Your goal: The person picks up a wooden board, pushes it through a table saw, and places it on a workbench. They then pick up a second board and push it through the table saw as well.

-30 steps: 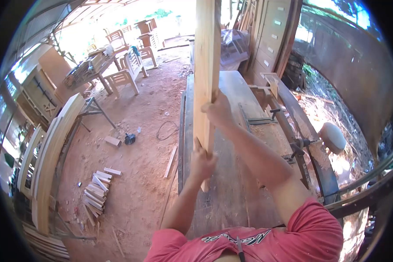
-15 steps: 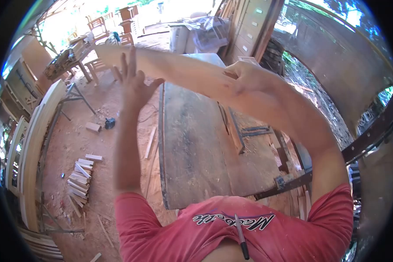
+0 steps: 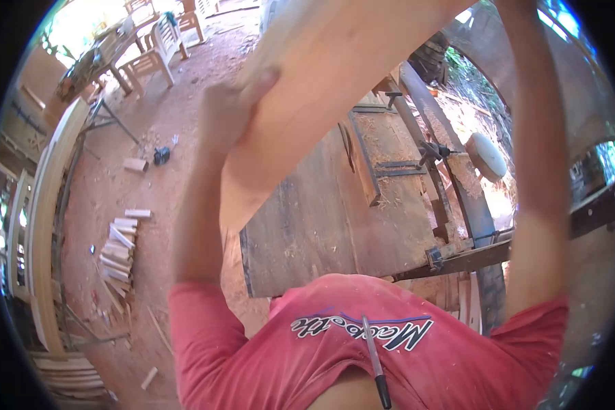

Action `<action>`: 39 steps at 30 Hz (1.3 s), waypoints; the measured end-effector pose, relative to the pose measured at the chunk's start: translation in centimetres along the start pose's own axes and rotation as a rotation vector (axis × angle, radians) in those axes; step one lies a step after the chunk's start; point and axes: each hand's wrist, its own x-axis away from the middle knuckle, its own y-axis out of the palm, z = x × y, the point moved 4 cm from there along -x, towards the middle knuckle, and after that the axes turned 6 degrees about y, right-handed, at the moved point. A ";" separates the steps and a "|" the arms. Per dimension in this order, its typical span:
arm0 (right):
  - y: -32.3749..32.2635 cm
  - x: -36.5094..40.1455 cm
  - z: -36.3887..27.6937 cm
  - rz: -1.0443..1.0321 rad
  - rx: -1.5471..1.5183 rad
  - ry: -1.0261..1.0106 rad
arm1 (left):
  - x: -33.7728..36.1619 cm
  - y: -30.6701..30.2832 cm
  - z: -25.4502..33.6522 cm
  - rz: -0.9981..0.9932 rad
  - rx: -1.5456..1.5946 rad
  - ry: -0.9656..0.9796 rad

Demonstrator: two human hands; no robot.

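A wide, pale wooden board [image 3: 321,82] is held up at a slant over the workbench [image 3: 307,225], its lower end at the left and its upper end running out of the top of the view. My left hand [image 3: 236,109] grips the board's left edge, thumb lying on its face. At the top right my right arm reaches up beside the board's far end; the right hand [image 3: 514,3] is almost wholly cut off by the frame edge, so its fingers are hidden.
Clamps [image 3: 432,154] and metal bars line the bench's right side. Small wood pieces [image 3: 118,253] lie on the floor at left, near long stacked boards [image 3: 44,232]. Plastic chairs [image 3: 158,51] stand at the upper left.
The board has swung from nearly level to a steep slant and come closer. My left hand, open before, has closed on its edge. My right arm has moved up and to the right.
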 end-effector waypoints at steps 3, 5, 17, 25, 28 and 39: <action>0.0 10.1 2.4 0.309 -0.484 0.975 | -0.7 4.5 2.7 -0.105 0.275 -0.018; 3.0 15.2 1.6 0.303 -1.321 1.228 | -1.2 9.2 3.6 -0.141 0.430 -0.005; -1.2 19.9 -3.3 -0.046 -0.672 1.202 | -0.1 28.6 4.2 -0.328 0.948 -0.006; 1.0 21.0 -2.6 -0.040 -0.619 1.205 | 0.4 30.5 2.0 -0.363 0.872 -0.070; 0.7 21.3 -2.6 -0.047 -0.572 1.220 | 3.8 28.1 -0.4 -0.330 0.403 0.216; 3.1 27.7 -4.9 -0.186 -0.443 1.271 | 13.3 31.3 -0.3 -0.279 0.598 0.161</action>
